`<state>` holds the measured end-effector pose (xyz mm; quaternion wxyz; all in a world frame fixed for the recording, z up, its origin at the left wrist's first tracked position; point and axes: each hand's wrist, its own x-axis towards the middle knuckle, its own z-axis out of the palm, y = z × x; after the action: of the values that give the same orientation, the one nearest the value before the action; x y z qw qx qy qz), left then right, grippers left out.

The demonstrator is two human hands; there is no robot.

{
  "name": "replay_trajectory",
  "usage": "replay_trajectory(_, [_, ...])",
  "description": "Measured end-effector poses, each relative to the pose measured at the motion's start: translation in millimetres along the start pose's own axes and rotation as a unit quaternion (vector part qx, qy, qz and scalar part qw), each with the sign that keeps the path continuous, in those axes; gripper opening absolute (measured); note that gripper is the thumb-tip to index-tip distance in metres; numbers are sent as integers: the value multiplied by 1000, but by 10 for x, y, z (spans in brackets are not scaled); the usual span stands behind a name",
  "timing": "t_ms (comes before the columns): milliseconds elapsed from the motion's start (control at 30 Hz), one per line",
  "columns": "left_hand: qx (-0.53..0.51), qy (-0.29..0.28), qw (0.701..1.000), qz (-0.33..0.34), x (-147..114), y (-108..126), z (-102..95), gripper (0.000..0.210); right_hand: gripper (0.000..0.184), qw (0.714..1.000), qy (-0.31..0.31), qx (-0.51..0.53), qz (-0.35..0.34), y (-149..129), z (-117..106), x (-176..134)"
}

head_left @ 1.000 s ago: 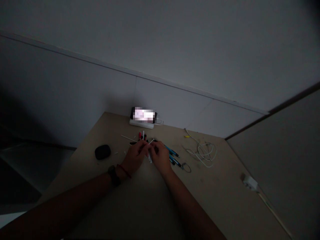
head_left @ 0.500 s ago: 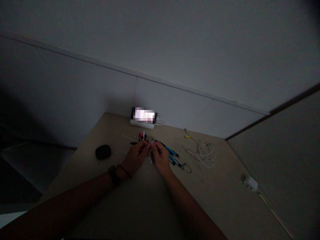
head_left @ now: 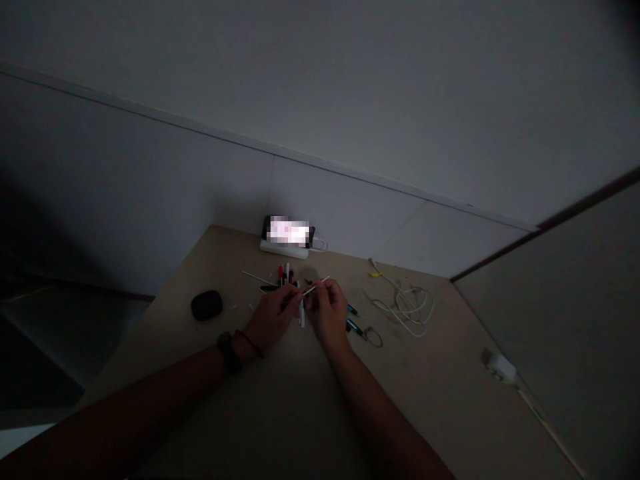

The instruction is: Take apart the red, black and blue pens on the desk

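Note:
Between my hands runs a thin white stick, by its look a pen refill [head_left: 309, 290], slanting up to the right. My left hand [head_left: 274, 309] pinches its lower end, and my right hand [head_left: 328, 309] has thumb and fingers closed around it near the upper end. White pen parts [head_left: 302, 315] show below, between the two hands; whether a hand touches them I cannot tell. Red, white and black pens [head_left: 284, 273] lie just beyond my left hand. Blue and black pens [head_left: 355, 326] are partly covered by my right hand.
A phone [head_left: 289, 231] leans on a white block [head_left: 283, 250] by the wall. Left on the table [head_left: 280, 413] sits a black case [head_left: 207, 305]; another thin stick [head_left: 257, 277] lies beyond it. Right are a coiled white cable [head_left: 407, 308], a small ring [head_left: 373, 337] and a plug [head_left: 501, 368].
My right hand has shifted slightly right and up, away from my left. More of the thin white refill now shows between them, and the blue pens are more covered.

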<state>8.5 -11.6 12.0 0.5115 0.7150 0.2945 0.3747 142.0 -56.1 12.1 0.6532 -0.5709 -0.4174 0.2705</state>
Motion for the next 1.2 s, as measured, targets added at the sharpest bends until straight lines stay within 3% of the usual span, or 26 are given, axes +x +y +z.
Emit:
replay_trajectory(133, [2,4,1000,-1,-3,-3,7,27,30,992,82,94,31,-49,-68,88])
replay_trajectory(267, [7,10,1000,2,-5,9,5,28,30,991,117,60,29,-37,-118,151])
replay_trajectory(467, [4,10,1000,5,-13,28,-6,33,27,987,65,-146,-29,55,-114,103])
replay_trajectory(567, [-7,11,1000,6,-15,26,-10,37,14,970,1,-239,-45,70,-106,67])
replay_trajectory(667, [-13,15,1000,7,-17,14,-11,41,13,956,-54,-286,-46,80,-99,49])
replay_trajectory(833, [-41,13,999,0,-19,7,-6,43,19,960,-62,-268,-53,58,-80,27])
replay_trajectory(1000, [-72,34,997,-9,-29,36,-1,38,31,981,-70,-173,-59,-38,-36,-30])
replay_trajectory(1100, [-80,50,995,-18,-36,31,5,41,33,984,-109,-128,-60,-100,-9,-78])
replay_trajectory(1200, [-107,51,993,-28,-42,1,14,45,23,978,-153,-117,-78,-143,13,-117])
